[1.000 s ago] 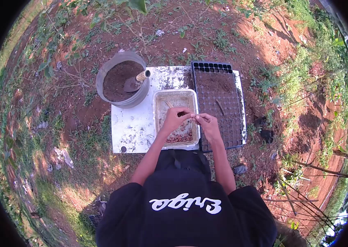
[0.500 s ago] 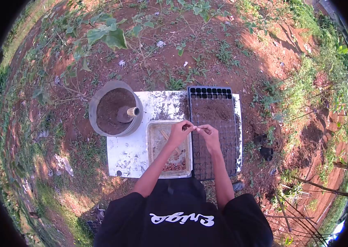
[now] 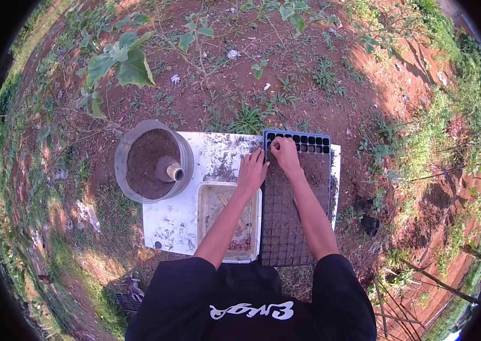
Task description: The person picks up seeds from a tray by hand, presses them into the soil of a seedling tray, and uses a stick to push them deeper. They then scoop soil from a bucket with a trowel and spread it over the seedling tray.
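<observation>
A black seedling tray (image 3: 296, 227) lies on the right of a white board, most of its cells filled with brown soil. Over the cells at its far left part, my right hand (image 3: 287, 154) is closed in a pinch; whatever sits between the fingertips is too small to make out. My left hand (image 3: 252, 172) rests with fingers stretched along the tray's left edge, holding nothing. Below it stands a shallow beige basin (image 3: 201, 219) with reddish seeds (image 3: 240, 245) in its near end and a thin wooden stick (image 3: 231, 209), partly hidden by my left forearm.
A grey bucket (image 3: 121, 181) of soil stands at the board's left, with a scoop's handle (image 3: 175, 172) sticking out. Soil specks dot the white board (image 3: 175, 227). Leafy plants (image 3: 129, 62) grow beyond it, and dry sticks (image 3: 442, 282) lie at the right.
Both hands were together above the basin and tray. My right hand has moved away from me to the tray's far cells; my left has parted from it and flattened at the tray's edge.
</observation>
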Demonstrator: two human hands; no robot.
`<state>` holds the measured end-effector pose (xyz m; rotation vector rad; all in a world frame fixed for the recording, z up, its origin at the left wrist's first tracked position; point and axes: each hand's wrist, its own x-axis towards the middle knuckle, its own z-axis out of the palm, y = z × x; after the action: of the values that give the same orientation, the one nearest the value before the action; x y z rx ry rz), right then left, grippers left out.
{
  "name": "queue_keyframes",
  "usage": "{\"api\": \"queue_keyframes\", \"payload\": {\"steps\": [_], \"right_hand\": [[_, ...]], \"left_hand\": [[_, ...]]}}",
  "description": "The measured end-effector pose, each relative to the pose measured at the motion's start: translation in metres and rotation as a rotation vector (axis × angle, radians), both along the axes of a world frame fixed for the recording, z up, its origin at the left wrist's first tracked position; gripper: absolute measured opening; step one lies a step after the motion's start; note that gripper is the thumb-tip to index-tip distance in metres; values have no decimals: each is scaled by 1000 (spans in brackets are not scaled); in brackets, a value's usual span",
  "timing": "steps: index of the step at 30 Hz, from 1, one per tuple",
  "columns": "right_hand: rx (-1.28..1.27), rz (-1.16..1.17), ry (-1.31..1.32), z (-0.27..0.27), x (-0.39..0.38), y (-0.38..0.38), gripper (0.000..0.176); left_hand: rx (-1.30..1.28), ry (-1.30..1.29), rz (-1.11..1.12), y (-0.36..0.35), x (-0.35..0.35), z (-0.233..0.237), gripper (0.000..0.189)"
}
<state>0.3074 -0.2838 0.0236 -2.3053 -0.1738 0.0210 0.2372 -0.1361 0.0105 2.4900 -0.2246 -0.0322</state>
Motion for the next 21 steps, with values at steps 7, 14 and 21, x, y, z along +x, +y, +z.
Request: {"api": "queue_keyframes", "payload": {"steps": [7, 14, 21], "right_hand": [[-315, 10, -154, -15, 5, 7, 4], [-298, 45, -106, -27, 8, 0, 7], [15, -30, 13, -2, 6, -10, 11]], "left_hand": [[4, 8, 21, 1, 0, 4, 41], [-9, -58, 31, -1, 0, 3, 32], [-16, -70, 33, -1, -1, 6, 24]]}}
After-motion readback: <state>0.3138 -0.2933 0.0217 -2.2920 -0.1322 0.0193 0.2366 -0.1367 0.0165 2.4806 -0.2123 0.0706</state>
